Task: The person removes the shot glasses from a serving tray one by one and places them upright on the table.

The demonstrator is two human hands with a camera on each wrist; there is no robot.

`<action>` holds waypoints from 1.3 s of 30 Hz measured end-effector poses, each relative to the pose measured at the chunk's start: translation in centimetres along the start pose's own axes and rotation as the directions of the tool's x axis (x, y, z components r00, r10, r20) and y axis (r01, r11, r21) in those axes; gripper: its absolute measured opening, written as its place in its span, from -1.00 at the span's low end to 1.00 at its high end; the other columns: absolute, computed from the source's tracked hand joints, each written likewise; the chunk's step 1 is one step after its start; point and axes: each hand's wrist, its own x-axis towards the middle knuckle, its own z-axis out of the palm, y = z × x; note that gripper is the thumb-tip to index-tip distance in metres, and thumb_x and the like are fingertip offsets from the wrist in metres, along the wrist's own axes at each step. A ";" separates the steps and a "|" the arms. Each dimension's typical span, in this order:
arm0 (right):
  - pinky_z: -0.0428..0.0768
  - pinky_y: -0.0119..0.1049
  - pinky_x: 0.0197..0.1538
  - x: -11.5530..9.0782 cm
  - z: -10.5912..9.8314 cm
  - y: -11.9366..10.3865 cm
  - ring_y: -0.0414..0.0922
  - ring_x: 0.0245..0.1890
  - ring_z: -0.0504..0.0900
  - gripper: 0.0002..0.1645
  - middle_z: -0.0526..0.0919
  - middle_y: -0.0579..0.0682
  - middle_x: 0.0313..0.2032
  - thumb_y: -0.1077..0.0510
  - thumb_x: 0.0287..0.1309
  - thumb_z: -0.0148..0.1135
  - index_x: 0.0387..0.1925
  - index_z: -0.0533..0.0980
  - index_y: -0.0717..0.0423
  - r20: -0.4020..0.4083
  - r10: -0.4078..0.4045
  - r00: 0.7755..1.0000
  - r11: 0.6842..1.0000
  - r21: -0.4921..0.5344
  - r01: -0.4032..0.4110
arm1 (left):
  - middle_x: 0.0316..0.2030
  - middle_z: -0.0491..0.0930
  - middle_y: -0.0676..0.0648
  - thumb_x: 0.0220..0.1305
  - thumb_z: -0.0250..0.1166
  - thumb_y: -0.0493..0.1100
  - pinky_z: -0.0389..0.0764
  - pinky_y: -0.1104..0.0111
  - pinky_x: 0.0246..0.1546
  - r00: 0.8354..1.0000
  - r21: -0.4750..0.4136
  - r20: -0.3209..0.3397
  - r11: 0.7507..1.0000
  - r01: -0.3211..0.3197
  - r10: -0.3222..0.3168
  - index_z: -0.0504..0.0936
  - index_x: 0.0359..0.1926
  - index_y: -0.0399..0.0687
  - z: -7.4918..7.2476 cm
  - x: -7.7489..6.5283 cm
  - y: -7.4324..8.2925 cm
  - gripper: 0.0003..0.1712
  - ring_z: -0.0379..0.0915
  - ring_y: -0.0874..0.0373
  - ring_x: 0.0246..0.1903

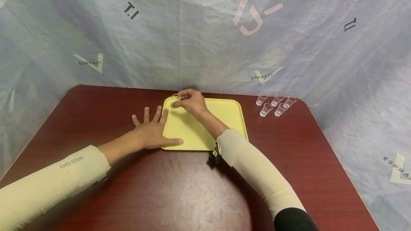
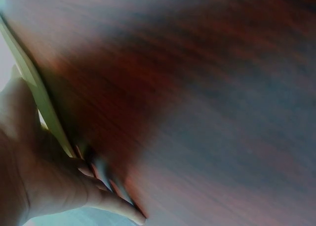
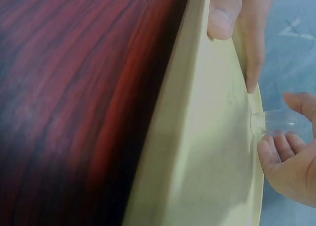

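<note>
A small clear shot glass [image 1: 175,98] stands upright at the far left corner of a yellow tray [image 1: 199,136]. Around it my right hand [image 1: 194,103] has thumb and fingers loosely curved. In the right wrist view, one finger stands clear of the glass [image 3: 279,122]; others lie close below, and contact with them is hard to tell. My left hand [image 1: 151,131] lies with fingers spread at the tray's left side, thumb over the near left corner. The left wrist view shows part of that hand [image 2: 49,181] against the tray's edge [image 2: 37,87].
Several more clear shot glasses [image 1: 266,110] are grouped at the far right of the dark red table [image 1: 282,152]. A grey printed cloth [image 1: 179,38] hangs behind the table. On my right wrist sits a small black device [image 1: 214,155], near the tray's front edge.
</note>
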 end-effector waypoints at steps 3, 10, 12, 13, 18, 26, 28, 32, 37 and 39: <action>0.77 -0.11 0.12 0.1 0.3 0.0 0.05 0.14 0.82 -0.42 0.85 0.12 0.14 0.16 0.23 0.71 0.26 0.74 0.11 -0.005 -0.013 1.000 1.000 -0.011 0.013 | 0.85 -0.43 -0.34 0.05 0.07 1.01 -0.35 -0.83 0.43 1.000 0.002 -0.003 1.000 -0.004 0.004 -0.30 0.88 -0.06 0.0 0.0 0.1 0.78 -0.59 -0.68 0.74; 0.76 -0.13 0.09 0.1 0.5 -0.1 0.03 0.08 0.84 -0.51 0.88 0.09 0.07 0.18 0.29 0.66 0.23 0.76 0.12 -0.008 -0.044 0.999 0.999 -0.016 0.043 | 0.85 -0.42 -0.34 0.07 0.11 0.99 -0.35 -0.83 0.44 1.000 -0.004 0.000 1.000 -0.005 0.005 -0.29 0.88 -0.07 -0.2 0.0 0.3 0.77 -0.59 -0.68 0.74; 0.78 -0.11 0.12 0.0 0.5 -0.1 0.03 0.09 0.84 -0.52 0.88 0.08 0.05 0.18 0.29 0.66 0.21 0.76 0.12 -0.013 -0.048 0.999 0.999 -0.015 0.048 | 0.84 -0.42 -0.34 0.07 0.10 0.99 -0.35 -0.83 0.43 1.000 -0.003 0.000 1.000 -0.005 0.005 -0.29 0.88 -0.07 -0.2 0.0 0.4 0.77 -0.59 -0.68 0.74; 0.78 -0.10 0.13 0.0 0.5 -0.1 0.02 0.08 0.84 -0.53 0.88 0.07 0.03 0.19 0.28 0.67 0.20 0.76 0.12 -0.018 -0.049 0.999 0.999 -0.011 0.049 | 0.84 -0.42 -0.34 0.07 0.11 0.99 -0.35 -0.83 0.44 1.000 -0.003 0.000 1.000 -0.005 0.005 -0.29 0.88 -0.07 -0.2 0.0 0.4 0.77 -0.59 -0.68 0.74; 0.79 -0.20 0.04 -0.4 0.1 -0.1 -0.03 0.03 0.85 -0.55 0.88 0.03 -0.03 0.18 0.25 0.69 0.15 0.78 0.12 -0.041 -0.050 0.998 0.999 -0.001 0.050 | 0.84 -0.43 -0.34 0.07 0.10 0.99 -0.35 -0.83 0.44 1.000 0.000 0.000 1.000 -0.005 0.005 -0.29 0.88 -0.07 -0.3 0.0 0.3 0.77 -0.58 -0.67 0.74; 0.82 -0.12 0.11 -1.4 -1.5 -0.1 -0.01 0.04 0.85 -0.57 0.88 0.04 0.06 0.16 0.26 0.68 0.15 0.79 0.07 -0.043 -0.099 0.994 0.995 -0.010 0.099 | 0.85 -0.43 -0.33 0.07 0.08 1.00 -0.34 -0.83 0.43 1.000 0.009 0.003 1.000 0.005 -0.005 -0.33 0.87 -0.06 -0.2 -0.1 0.1 0.78 -0.58 -0.67 0.74; 0.82 -0.01 0.17 -1.8 -2.3 0.1 0.01 0.05 0.84 -0.59 0.86 0.06 0.04 0.17 0.28 0.67 0.14 0.79 0.07 -0.046 -0.107 0.993 0.994 0.011 0.107 | 0.84 -0.42 -0.34 0.07 0.08 1.00 -0.33 -0.83 0.43 1.000 0.009 0.000 1.000 -0.002 0.002 -0.33 0.87 -0.08 -0.2 -0.2 0.1 0.78 -0.57 -0.68 0.74; 0.78 0.15 0.31 -2.4 -3.9 0.3 0.07 0.10 0.82 -0.62 0.82 0.05 0.01 0.20 0.29 0.65 0.12 0.79 0.09 -0.053 -0.119 0.992 0.991 0.052 0.121 | 0.85 -0.40 -0.35 0.06 0.07 1.01 -0.32 -0.83 0.44 1.000 0.007 -0.003 1.000 -0.009 0.009 -0.34 0.87 -0.08 0.0 -0.2 0.2 0.79 -0.56 -0.69 0.74; 0.76 0.15 0.34 -3.3 -5.9 0.7 0.11 0.12 0.83 -0.62 0.81 0.04 -0.04 0.25 0.30 0.63 0.13 0.78 0.14 -0.062 -0.131 0.989 0.988 0.070 0.135 | 0.84 -0.40 -0.35 0.07 0.08 1.00 -0.33 -0.83 0.43 1.000 0.002 -0.005 1.000 -0.009 0.009 -0.33 0.87 -0.08 -0.1 -0.2 0.2 0.79 -0.57 -0.69 0.74; 0.77 0.10 0.33 -3.7 -6.8 0.9 0.09 0.11 0.83 -0.61 0.81 0.02 -0.07 0.26 0.30 0.63 0.14 0.77 0.15 -0.066 -0.129 0.990 0.989 0.072 0.133 | 0.85 -0.40 -0.35 0.07 0.09 0.99 -0.33 -0.83 0.44 1.000 0.001 -0.005 1.000 -0.010 0.010 -0.33 0.87 -0.08 -0.1 -0.2 0.2 0.79 -0.57 -0.68 0.74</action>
